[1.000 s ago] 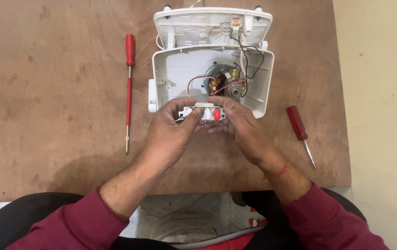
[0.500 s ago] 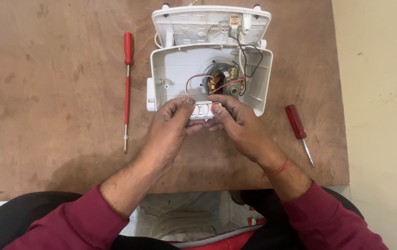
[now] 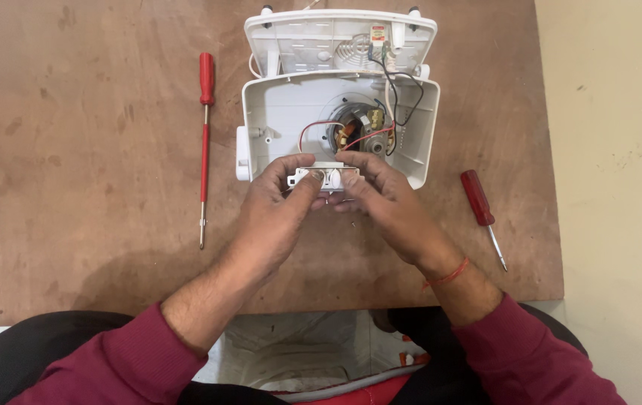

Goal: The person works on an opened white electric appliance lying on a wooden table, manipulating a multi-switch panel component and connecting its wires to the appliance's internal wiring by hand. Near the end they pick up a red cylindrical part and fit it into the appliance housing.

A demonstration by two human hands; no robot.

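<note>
Pinching a small white switch block [image 3: 327, 177] from both sides, left hand [image 3: 279, 206] and right hand [image 3: 384, 202] grasp it at the near edge of the opened white casing [image 3: 291, 112], wires attached. Two red screwdrivers [image 3: 204, 142] [image 3: 482, 210] are laid aside on the board.

There is just one camera, worn on the person's head, and it looks almost straight down. It is close enough to show the brown counter [image 3: 73, 112] from edge to edge, with both arms coming in from the bottom. No other view shares this scene.
</note>
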